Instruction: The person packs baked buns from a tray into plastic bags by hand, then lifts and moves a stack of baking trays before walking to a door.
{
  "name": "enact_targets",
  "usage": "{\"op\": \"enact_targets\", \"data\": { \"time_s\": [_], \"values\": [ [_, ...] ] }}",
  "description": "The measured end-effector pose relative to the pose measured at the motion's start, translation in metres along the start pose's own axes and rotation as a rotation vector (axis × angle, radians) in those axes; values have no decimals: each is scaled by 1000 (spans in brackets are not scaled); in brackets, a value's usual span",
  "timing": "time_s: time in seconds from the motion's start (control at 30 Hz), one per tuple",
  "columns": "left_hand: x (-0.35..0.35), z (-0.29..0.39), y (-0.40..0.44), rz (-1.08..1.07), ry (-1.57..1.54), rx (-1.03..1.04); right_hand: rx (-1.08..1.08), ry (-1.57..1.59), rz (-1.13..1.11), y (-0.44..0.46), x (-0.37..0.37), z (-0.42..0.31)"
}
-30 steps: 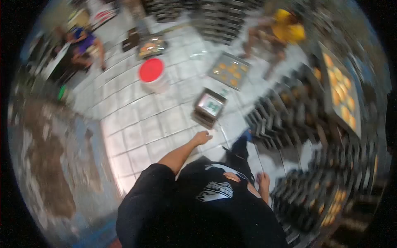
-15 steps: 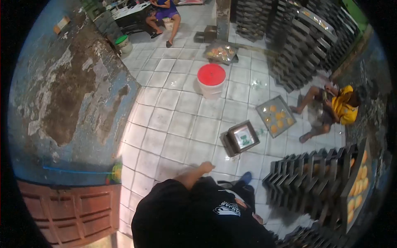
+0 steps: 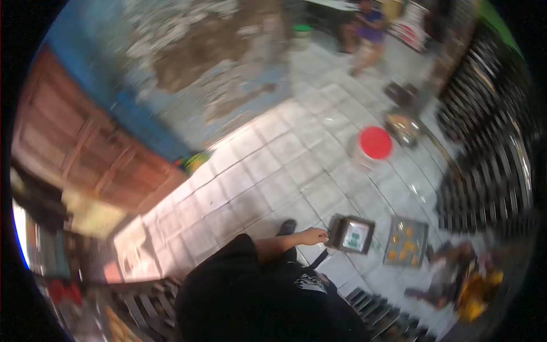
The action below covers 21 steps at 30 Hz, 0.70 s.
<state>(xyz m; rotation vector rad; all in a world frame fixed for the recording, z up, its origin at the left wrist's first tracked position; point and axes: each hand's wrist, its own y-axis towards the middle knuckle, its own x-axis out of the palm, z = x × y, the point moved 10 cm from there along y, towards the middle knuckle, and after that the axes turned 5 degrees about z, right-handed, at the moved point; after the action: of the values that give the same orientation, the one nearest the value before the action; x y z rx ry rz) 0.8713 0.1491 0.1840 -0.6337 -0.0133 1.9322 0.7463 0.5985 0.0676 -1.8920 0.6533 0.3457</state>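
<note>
My left hand [image 3: 313,236] is in front of my body with its fingers curled in, and nothing shows in it. Just to its right in view, a dark metal box-shaped tin [image 3: 336,233] sits on the floor, with a white and green item [image 3: 356,236] inside. Whether hand and tin touch is unclear. A flat tray [image 3: 422,239] with several round yellow pieces [image 3: 409,247] lies beyond the tin. My right hand is out of sight.
A red-lidded white bucket [image 3: 375,143] stands on the tiles [image 3: 268,171]. One person in yellow [image 3: 478,293] sits at right, another in purple [image 3: 370,31] at the top. Stacked dark trays [image 3: 484,188] line the right; a wooden door [image 3: 85,137] is at left.
The view has turned left, bringing the wooden door fully in and shifting the bucket, tin and tray rightward. My right hand, visible a second ago, has gone from sight.
</note>
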Motion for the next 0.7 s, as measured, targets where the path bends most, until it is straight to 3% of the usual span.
{"op": "enact_targets", "data": {
  "time_s": [0.1, 0.13, 0.2, 0.27, 0.37, 0.4, 0.43, 0.5, 0.53, 0.57, 0.63, 0.7],
  "values": [
    [-65, -100, -7, 180, -19, -193, -142, -203, -76, 68, 7, -68],
    [-95, -131, -26, 327, 11, -314, -186, -274, -86, 87, 12, -92],
    [-135, -212, -35, 387, 43, -225, -298, -440, -98, 124, 24, -145],
    [-182, -252, -90, 336, -173, -609, -467, -664, -107, 164, 45, -193],
    [-269, -334, -143, 641, -42, -633, -959, -1038, -59, 217, 94, -304],
    [-294, -349, -160, 699, -13, -629, -1166, -856, -66, 196, 104, -380],
    [-316, -333, -196, 835, -401, -744, -1375, -693, -77, 173, 110, -453],
    [-351, -345, -235, 1000, -641, -683, -623, -155, -425, 212, 157, -534],
    [-364, -360, -251, 1091, -748, -593, -280, 110, -405, 222, 175, -571],
    [-368, -365, -268, 1162, -973, -661, -362, -8, -456, 209, 201, -626],
    [-389, -353, -295, 1276, -1025, -702, -389, -84, -568, 209, 258, -709],
    [-420, -361, -328, 1394, -1053, -739, -481, -231, -527, 192, 313, -789]
  ]
}}
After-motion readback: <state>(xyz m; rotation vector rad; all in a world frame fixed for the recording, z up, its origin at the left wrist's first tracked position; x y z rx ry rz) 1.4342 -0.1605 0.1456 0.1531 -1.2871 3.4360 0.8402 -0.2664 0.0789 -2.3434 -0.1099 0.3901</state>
